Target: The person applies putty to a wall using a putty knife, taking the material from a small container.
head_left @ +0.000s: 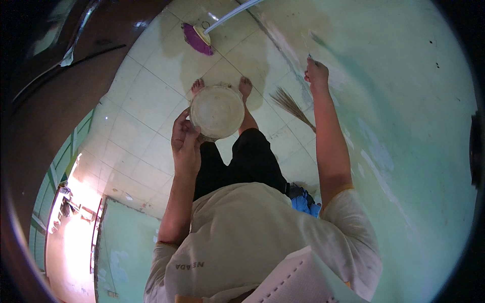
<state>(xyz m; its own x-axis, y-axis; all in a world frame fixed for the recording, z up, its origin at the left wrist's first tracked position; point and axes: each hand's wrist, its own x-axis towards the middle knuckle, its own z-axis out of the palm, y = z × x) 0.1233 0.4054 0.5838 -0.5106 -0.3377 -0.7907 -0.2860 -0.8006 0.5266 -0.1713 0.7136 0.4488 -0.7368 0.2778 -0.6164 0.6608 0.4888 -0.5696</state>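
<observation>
My left hand (185, 135) grips the rim of a round, pale, shallow lid-like disc (217, 112), with crusted, uneven edges. It is held level in front of my legs, above the floor. My right hand (317, 73) is stretched out to the wall (404, 131) on the right, fingers closed around a small thin tool (309, 55). The tool shows almost edge-on, so its kind is unclear. Around it the greenish wall carries whitish smeared patches, and a dark shadow falls beside the hand.
A purple-headed broom (198, 39) with a pale handle stands ahead on the tiled floor (136, 111). A stick broom (293, 107) leans by the wall near my right arm. Dark brown furniture (65, 101) is on the left. Something blue (305, 202) lies behind my right side.
</observation>
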